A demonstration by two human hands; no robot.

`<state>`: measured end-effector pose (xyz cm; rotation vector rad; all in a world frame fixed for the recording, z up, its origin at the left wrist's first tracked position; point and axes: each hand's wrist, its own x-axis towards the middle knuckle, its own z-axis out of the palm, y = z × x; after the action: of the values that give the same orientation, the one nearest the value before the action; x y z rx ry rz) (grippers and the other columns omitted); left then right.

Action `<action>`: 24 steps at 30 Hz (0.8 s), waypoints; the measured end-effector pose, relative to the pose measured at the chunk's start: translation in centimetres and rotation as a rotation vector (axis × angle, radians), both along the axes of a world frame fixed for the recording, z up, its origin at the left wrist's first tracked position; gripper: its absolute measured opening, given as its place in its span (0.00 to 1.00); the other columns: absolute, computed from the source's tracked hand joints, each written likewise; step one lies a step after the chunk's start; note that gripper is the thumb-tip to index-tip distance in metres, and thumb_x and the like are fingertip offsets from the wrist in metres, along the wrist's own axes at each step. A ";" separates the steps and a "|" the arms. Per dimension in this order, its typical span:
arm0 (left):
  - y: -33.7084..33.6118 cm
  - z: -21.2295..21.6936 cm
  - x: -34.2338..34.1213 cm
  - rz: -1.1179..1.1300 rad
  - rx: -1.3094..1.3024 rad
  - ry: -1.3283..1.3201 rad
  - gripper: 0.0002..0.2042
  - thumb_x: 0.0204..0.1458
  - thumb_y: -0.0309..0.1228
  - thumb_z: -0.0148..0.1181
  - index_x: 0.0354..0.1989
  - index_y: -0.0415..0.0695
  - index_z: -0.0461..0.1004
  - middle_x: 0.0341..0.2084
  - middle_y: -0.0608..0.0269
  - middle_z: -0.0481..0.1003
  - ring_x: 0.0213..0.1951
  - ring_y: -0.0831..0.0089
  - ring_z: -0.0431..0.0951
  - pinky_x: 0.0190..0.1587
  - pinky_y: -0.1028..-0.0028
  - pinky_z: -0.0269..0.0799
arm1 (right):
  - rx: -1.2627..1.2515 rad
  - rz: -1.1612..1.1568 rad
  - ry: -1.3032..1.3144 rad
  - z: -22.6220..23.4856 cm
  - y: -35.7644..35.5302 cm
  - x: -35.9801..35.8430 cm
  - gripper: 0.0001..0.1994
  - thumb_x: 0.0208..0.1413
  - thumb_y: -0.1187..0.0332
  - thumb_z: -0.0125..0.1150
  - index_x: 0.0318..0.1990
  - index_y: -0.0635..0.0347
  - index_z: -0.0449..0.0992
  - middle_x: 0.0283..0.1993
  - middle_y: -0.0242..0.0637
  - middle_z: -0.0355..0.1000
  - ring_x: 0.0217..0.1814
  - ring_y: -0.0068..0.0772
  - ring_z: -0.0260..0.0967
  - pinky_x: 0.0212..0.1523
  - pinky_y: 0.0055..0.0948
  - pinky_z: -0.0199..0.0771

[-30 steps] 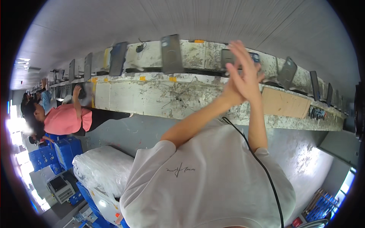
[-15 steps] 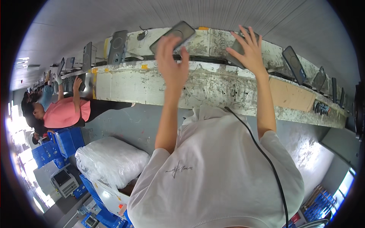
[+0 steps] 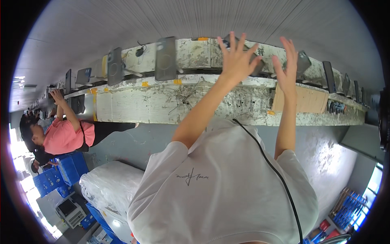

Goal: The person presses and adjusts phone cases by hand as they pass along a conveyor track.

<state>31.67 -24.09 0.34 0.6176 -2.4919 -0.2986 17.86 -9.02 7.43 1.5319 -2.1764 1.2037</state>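
Observation:
My left hand (image 3: 237,65) is spread with fingers stretched out, over a dark grey phone case (image 3: 257,68) that it partly covers; they may touch, but I cannot tell. To its right my right hand (image 3: 287,75) is raised, its fingers extended and thumb apart, with nothing seen in it. Just beyond that hand's right side stands another grey phone case (image 3: 303,64), tilted. Left of my hands a translucent grey phone case (image 3: 165,61) with a ring on its back stands upright along the line, and a similar ringed case (image 3: 115,67) stands farther left.
The scuffed white bench (image 3: 154,103) runs across in front of me, with a dark slot (image 3: 199,71) along it. More cases (image 3: 328,76) stand to the right. A cardboard sheet (image 3: 302,99) lies on the bench. A person in pink (image 3: 67,136) works at the left, near blue crates (image 3: 72,167).
My left hand has moved right, away from the ringed case, to the case in the middle. My right hand has shifted slightly right, off that middle case. The whole view has shifted a little.

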 end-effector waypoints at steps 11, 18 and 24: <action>7.0 -1.5 15.2 -0.338 0.928 0.080 0.16 0.64 0.29 0.67 0.59 0.41 0.84 0.57 0.48 0.85 0.59 0.51 0.86 0.61 0.56 0.80 | 0.296 0.112 0.284 -5.8 -13.2 12.5 0.30 0.77 0.43 0.57 0.81 0.37 0.70 0.87 0.37 0.62 0.89 0.55 0.57 0.83 0.69 0.57; -6.4 4.5 17.5 0.053 0.114 0.374 0.17 0.63 0.31 0.71 0.60 0.47 0.86 0.61 0.56 0.85 0.66 0.56 0.82 0.70 0.54 0.73 | 0.437 0.028 0.366 -6.4 -6.6 4.0 0.24 0.84 0.47 0.42 0.81 0.26 0.70 0.87 0.24 0.62 0.91 0.47 0.53 0.85 0.70 0.54; -8.9 0.6 8.7 -0.073 -0.096 -0.183 0.40 0.72 0.64 0.54 0.81 0.45 0.67 0.84 0.54 0.62 0.87 0.57 0.53 0.86 0.40 0.40 | 0.483 0.012 0.070 -5.8 -0.2 -3.6 0.26 0.79 0.37 0.47 0.78 0.24 0.75 0.89 0.22 0.60 0.93 0.45 0.48 0.87 0.69 0.42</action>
<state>40.36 -32.99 0.91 0.5369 -2.6906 -0.1540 14.28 -9.24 1.60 1.7245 -2.5351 0.6352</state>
